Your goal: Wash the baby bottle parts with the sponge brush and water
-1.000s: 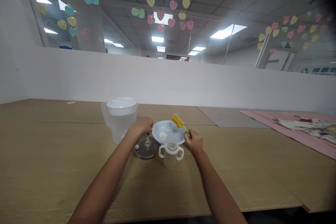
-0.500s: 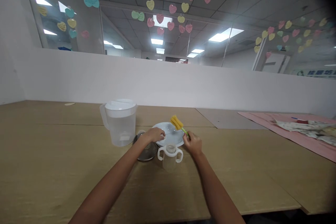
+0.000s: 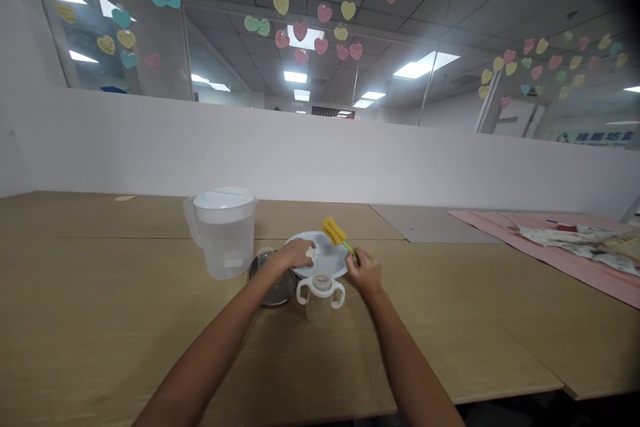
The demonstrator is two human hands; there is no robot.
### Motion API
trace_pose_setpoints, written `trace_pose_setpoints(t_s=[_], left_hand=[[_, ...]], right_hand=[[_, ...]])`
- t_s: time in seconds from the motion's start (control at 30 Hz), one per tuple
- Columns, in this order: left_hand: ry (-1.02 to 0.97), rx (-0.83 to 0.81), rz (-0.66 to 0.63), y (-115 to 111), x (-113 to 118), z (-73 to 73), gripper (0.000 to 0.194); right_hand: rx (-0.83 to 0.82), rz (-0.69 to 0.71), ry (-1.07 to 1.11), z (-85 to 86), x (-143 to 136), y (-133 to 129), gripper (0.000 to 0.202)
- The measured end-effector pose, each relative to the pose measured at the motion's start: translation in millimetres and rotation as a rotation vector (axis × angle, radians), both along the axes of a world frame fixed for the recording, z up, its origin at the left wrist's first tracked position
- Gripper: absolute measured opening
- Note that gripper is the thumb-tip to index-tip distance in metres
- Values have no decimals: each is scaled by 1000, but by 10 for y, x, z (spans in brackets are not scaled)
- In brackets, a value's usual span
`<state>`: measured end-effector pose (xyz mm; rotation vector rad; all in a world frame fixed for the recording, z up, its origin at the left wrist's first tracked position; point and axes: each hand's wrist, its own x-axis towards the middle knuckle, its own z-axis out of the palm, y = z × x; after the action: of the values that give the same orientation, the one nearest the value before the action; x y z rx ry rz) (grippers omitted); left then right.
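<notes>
My right hand (image 3: pixel 366 272) is closed round the green handle of a bottle brush with a yellow sponge head (image 3: pixel 333 231), held over the white bowl (image 3: pixel 333 261). At the bowl's left side, my left hand (image 3: pixel 296 253) pinches a small white plastic piece (image 3: pixel 311 254); its exact kind is hard to make out. In front of the bowl a clear baby bottle (image 3: pixel 320 300) with two white side handles stands upright with its mouth uncovered. Partly under my left forearm lies a dark metal tray (image 3: pixel 278 293) with a clear item (image 3: pixel 265 255) on it.
To the left stands a clear lidded pitcher (image 3: pixel 227 237) with a handle. A pink cloth (image 3: pixel 480 227) with several items on it covers the right end of the wooden table (image 3: pixel 450 320). Behind the table runs a white wall (image 3: pixel 320 160) with glass above.
My left hand has lifted slightly, and the small white piece shows more clearly in its fingers. The brush stays over the bowl. The whole view has shifted a little.
</notes>
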<state>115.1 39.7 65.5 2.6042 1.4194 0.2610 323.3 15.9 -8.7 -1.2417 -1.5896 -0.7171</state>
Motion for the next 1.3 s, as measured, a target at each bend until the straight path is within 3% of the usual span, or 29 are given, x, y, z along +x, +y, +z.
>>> trace_pose_setpoints(t_s=[0.1, 0.27, 0.4, 0.53, 0.83, 1.3], left_hand=[[-106, 90, 2, 13, -39, 91, 54], [-491, 263, 11, -43, -46, 261, 39], [-706, 178, -33, -135, 11, 303, 38], [-668, 154, -115, -200, 84, 273, 36], [-671, 408, -182, -239, 116, 332, 41], [-621, 404, -178, -397, 123, 452, 48]], right_hand=[[8, -11, 8, 1, -3, -2, 25], [27, -1, -2, -1, -4, 1, 24], [43, 23, -12, 12, -3, -11, 23], [69, 69, -22, 31, -1, -35, 23], [81, 89, -9, 56, -8, -63, 23], [47, 45, 101, 31, 15, -25, 24]])
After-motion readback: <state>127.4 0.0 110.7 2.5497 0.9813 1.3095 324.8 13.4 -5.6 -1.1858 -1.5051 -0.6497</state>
